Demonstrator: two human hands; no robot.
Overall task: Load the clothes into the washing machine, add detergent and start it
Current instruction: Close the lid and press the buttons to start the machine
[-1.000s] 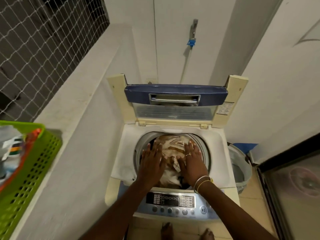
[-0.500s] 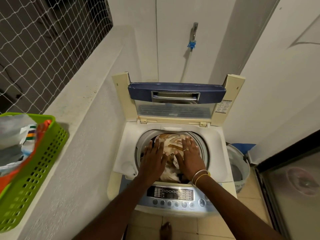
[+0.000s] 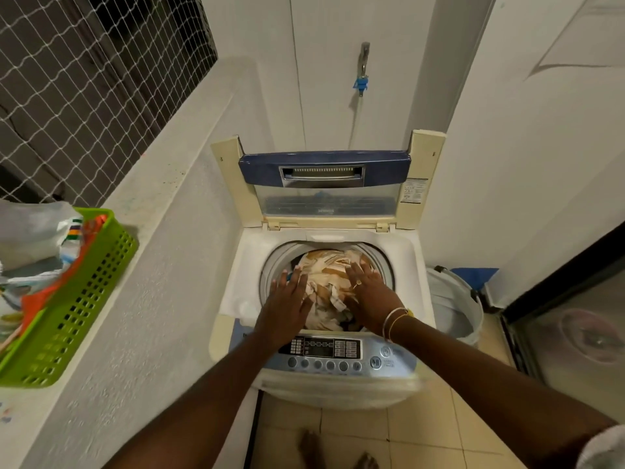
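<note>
nearest, the person's bare feet (image 3: 338,450) stand on the tiled floor right against the front of the washing machine (image 3: 248,265), close enough for both arms to reach over its control panel (image 3: 324,348). just past the panel, the left hand (image 3: 287,299) and the right hand (image 3: 368,292) lie palm down on the clothes (image 3: 329,265), fingers straight and spread, gripping nothing. the flat hands look meant to press the heap down, since the pale crumpled cloth sits in the drum but mounds up near its rim. so loading looks almost done, while detergent and starting look yet to come, and the panel's buttons are untouched. on the ledge to the left, within arm's reach, a green basket (image 3: 77,299) holds bags and packets; whether detergent is among them cannot be told. to the right, on the floor beside the machine, stands a white bin (image 3: 455,306). farther on, the lid (image 3: 324,170) is propped upright at the far edge, leaving the drum opening free for the hands. on the far wall above, a tap (image 3: 363,62) feeds a hose running down behind the machine.
</note>
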